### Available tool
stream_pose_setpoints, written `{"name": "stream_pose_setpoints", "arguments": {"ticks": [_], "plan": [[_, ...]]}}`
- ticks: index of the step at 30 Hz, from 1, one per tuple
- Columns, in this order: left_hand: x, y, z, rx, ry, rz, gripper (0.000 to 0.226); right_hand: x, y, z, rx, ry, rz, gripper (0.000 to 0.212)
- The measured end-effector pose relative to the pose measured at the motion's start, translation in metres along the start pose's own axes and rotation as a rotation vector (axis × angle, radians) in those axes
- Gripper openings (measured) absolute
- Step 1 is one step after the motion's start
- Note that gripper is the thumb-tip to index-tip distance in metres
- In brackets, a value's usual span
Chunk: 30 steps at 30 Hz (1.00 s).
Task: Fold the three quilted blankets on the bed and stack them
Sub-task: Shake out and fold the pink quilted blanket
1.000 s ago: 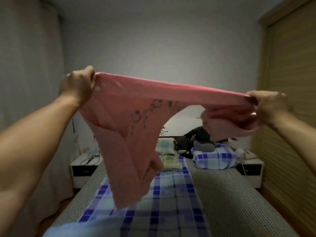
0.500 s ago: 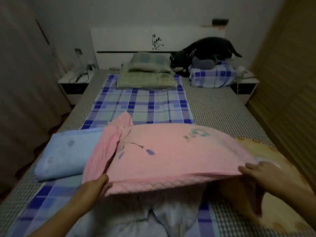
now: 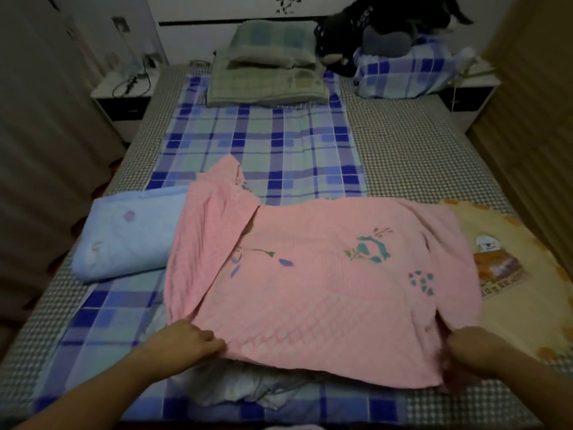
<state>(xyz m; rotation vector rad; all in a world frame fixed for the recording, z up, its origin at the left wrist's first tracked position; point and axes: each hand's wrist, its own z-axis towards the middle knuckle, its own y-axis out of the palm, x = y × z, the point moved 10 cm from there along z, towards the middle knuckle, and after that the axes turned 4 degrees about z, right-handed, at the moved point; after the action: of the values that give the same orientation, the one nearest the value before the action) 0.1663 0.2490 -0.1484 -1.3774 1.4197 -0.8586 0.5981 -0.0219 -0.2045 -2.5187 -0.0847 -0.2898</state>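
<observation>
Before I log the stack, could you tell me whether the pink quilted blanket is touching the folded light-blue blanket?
Touching. In the head view, the pink quilted blanket's left edge lies over the right end of the folded light-blue blanket, with no bed showing between them.

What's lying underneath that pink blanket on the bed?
Below the pink blanket's near edge, crumpled pale grey-blue fabric pokes out. Its right side overlaps the yellow blanket. How far either reaches underneath is covered.
</observation>
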Motion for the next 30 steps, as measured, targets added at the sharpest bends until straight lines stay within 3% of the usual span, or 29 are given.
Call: {"name": "stream_pose_setpoints", "arguments": {"ticks": [2, 4, 6, 8, 10, 11, 13, 15, 16, 19, 23, 26, 28, 30], "plan": [[0.01, -0.006, -0.004, 0.044, 0.119, 0.029, 0.015, 0.06, -0.01, -0.004, 0.111, 0.17, 0.054, 0.04], [0.021, -0.006, -0.006, 0.069, 0.2, 0.054, 0.018, 0.148, -0.039, -0.001, 0.433, 0.4, 0.001, 0.064], [0.024, -0.005, -0.004, 0.09, 0.212, 0.051, 0.017, 0.173, -0.102, -0.02, 0.703, 0.532, 0.066, 0.044], [0.021, -0.008, 0.004, 0.112, 0.152, 0.008, 0.016, 0.121, -0.22, -0.048, 0.97, 0.447, 0.189, 0.027], [0.009, -0.022, 0.012, 0.185, 0.018, -0.089, 0.013, 0.015, -0.309, -0.055, 1.142, 0.139, 0.235, 0.034], [0.001, -0.032, 0.016, 0.233, -0.058, -0.173, 0.011, -0.046, -0.339, -0.053, 1.16, -0.078, 0.285, 0.045], [-0.018, -0.055, 0.022, 0.344, -0.199, -0.396, 0.017, -0.161, -0.339, -0.028, 0.93, -0.38, 0.34, 0.061], [-0.038, -0.076, 0.025, 0.443, -0.336, -0.571, 0.022, -0.248, -0.312, -0.006, 0.641, -0.477, 0.415, 0.066], [-0.045, -0.082, 0.027, 0.461, -0.386, -0.625, 0.025, -0.27, -0.308, -0.001, 0.62, -0.479, 0.473, 0.056], [-0.048, -0.089, 0.032, 0.433, -0.405, -0.715, 0.029, -0.264, -0.311, 0.013, 0.803, -0.298, 0.73, 0.026], [-0.06, -0.055, 0.035, 0.279, -0.33, -0.537, 0.034, -0.217, -0.305, -0.005, 0.986, -0.124, 0.804, 0.039], [-0.084, -0.023, 0.043, 0.182, -0.225, -0.288, 0.033, -0.18, -0.309, -0.038, 1.129, 0.033, 0.805, 0.03], [-0.113, -0.01, 0.05, 0.084, -0.179, -0.181, 0.042, -0.141, -0.304, -0.061, 1.294, 0.265, 0.865, 0.037], [-0.162, -0.013, 0.053, -0.003, -0.202, -0.06, 0.041, -0.088, -0.276, -0.074, 1.36, 0.594, 1.08, 0.038]]}}
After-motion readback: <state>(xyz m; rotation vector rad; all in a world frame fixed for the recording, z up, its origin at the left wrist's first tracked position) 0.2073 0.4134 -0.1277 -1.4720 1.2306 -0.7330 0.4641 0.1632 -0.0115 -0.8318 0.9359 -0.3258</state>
